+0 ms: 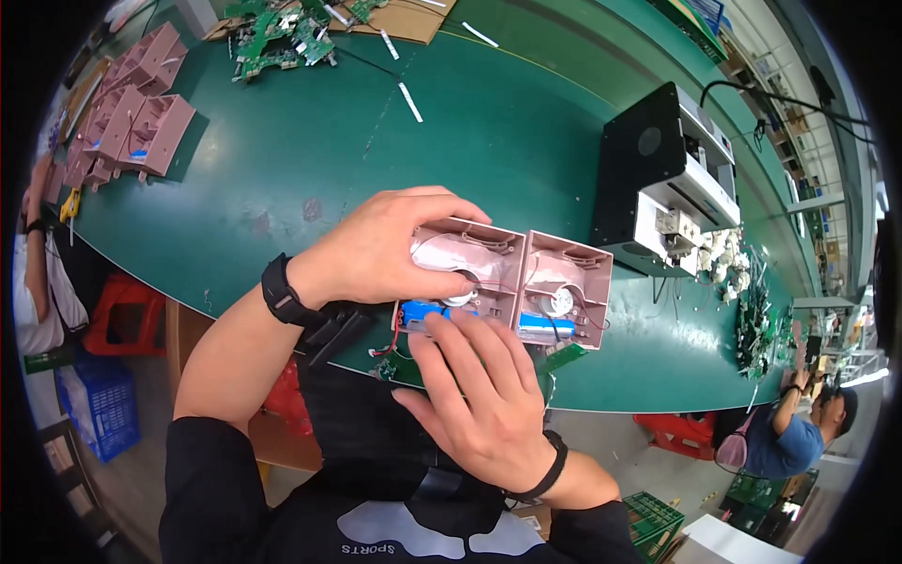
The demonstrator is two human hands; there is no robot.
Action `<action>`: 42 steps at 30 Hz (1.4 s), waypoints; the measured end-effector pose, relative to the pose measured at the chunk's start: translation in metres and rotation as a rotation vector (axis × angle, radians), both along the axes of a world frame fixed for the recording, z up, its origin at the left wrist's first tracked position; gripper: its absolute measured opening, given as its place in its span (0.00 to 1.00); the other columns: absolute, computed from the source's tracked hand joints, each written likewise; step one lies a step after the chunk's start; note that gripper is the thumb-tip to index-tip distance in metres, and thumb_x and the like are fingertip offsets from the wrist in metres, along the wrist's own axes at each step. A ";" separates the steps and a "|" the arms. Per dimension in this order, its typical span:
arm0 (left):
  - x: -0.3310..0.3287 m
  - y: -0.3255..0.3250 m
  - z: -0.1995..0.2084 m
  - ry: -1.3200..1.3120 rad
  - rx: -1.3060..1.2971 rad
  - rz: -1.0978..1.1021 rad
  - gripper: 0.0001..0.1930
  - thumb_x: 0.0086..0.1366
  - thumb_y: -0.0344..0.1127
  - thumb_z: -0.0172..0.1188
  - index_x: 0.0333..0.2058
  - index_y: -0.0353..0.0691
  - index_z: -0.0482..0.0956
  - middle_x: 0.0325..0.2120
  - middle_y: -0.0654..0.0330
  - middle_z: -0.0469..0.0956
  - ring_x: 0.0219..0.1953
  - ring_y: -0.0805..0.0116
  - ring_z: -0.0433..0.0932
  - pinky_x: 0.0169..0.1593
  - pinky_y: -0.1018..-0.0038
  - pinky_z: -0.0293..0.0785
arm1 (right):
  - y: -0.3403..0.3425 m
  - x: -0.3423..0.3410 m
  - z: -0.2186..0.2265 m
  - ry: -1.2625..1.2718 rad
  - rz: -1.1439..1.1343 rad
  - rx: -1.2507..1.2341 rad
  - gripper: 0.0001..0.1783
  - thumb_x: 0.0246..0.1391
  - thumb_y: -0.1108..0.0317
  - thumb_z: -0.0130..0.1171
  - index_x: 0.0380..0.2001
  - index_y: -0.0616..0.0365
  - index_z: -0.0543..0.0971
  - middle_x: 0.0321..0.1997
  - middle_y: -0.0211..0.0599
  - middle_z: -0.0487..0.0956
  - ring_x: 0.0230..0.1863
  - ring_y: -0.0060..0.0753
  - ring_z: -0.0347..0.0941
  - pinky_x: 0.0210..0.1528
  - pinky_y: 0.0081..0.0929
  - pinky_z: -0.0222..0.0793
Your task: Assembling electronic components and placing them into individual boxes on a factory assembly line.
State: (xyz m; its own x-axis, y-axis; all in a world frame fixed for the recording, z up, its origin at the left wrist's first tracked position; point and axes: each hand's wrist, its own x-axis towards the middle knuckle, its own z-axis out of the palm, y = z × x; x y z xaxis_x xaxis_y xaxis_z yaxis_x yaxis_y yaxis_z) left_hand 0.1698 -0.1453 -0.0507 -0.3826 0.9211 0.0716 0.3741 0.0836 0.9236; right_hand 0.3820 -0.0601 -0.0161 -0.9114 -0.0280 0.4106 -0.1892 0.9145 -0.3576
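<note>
Two pinkish-brown plastic housings stand side by side, open side up, at the table's near edge. My left hand (371, 246) grips the left housing (507, 299), its thumb reaching inside beside a round white part. Inside that housing lies a blue battery pack (419, 313), and the outstretched fingertips of my right hand (484, 404) rest on or just over it. The right housing (592, 282) holds another round white part (556, 302), thin wires and a second blue battery pack (545, 327). A small green circuit board (562, 357) sits at its near edge.
A black-and-white machine (648, 179) stands to the right, with white parts (723, 258) and green boards (756, 324) beyond it. More pink housings (141, 132) are at far left, near a circuit-board pile (282, 42). Co-workers sit at both sides.
</note>
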 end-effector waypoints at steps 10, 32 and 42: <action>-0.001 -0.003 -0.012 0.076 0.096 0.030 0.28 0.52 0.39 0.76 0.52 0.36 0.83 0.45 0.52 0.84 0.47 0.53 0.84 0.53 0.64 0.80 | 0.000 -0.003 -0.006 -0.169 -0.048 0.145 0.33 0.47 0.63 0.76 0.55 0.66 0.78 0.55 0.46 0.80 0.58 0.50 0.77 0.62 0.48 0.69; 0.006 -0.001 -0.008 0.034 0.053 0.045 0.28 0.52 0.36 0.75 0.52 0.35 0.82 0.46 0.53 0.84 0.50 0.57 0.85 0.56 0.65 0.79 | 0.081 0.050 0.004 0.063 -0.657 -0.204 0.21 0.57 0.75 0.68 0.53 0.67 0.81 0.47 0.48 0.86 0.47 0.41 0.83 0.54 0.33 0.76; 0.006 0.001 0.005 0.044 -0.014 0.045 0.29 0.52 0.36 0.76 0.53 0.34 0.82 0.46 0.54 0.83 0.52 0.59 0.85 0.57 0.66 0.79 | 0.101 0.047 -0.014 -0.075 -0.641 -0.452 0.13 0.63 0.74 0.64 0.49 0.70 0.83 0.37 0.46 0.89 0.37 0.31 0.86 0.43 0.27 0.79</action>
